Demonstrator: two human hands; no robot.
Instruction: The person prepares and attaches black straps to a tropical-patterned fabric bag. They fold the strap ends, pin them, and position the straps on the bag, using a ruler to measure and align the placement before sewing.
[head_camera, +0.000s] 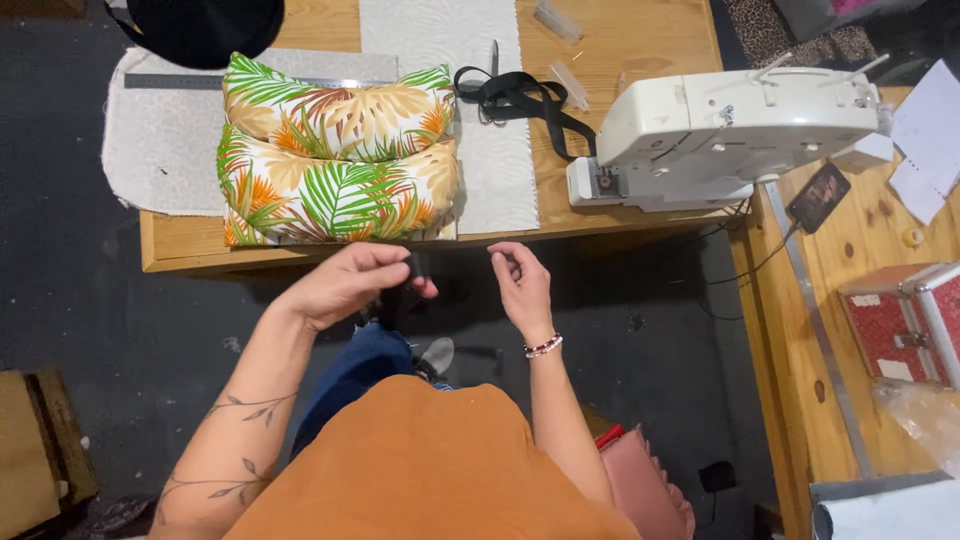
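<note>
view from the head camera, looking down. the left hand is curling its fingers together around a small black piece of strap or fabric, pinching it just below the front edge of the light wooden worktable. the right hand is hovering just beside it with fingertips drawn together; whether it is gripping anything cannot be told. 2 stuffed cushions in a green-and-orange palm-leaf print are lying stacked on the table, touching each other, with a loose black webbing strap and a white sewing machine to their right. risk, as a judgement: the small piece is being held over the dark floor, so a slack pinch could be letting it drop out of sight. containers: a red patterned case with metal edging is sitting closed on the side bench; its contents are hidden.
</note>
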